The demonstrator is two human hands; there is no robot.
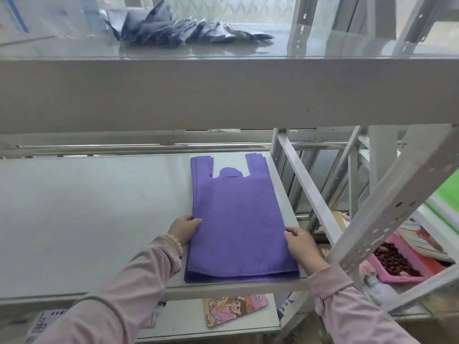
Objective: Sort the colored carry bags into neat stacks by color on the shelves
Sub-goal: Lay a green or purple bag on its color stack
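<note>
A flat stack of purple carry bags (238, 219) lies at the right end of the middle grey shelf (87, 219), handles pointing away from me. My left hand (185, 228) holds the stack's left edge, thumb on top of the fabric. My right hand (299, 242) holds the right edge the same way, thumb on top. The lower bags stick out a little at the near end. Part of a green bag (447, 192) shows at the far right, behind the rack post.
The upper shelf (223, 90) overhangs close above and carries a heap of dark blue packets (178, 31). A slanted rack post (387, 207) stands to the right. A pink tray of dark fruit (397, 261) sits lower right. A cartoon-printed board (233, 309) lies on the bottom shelf.
</note>
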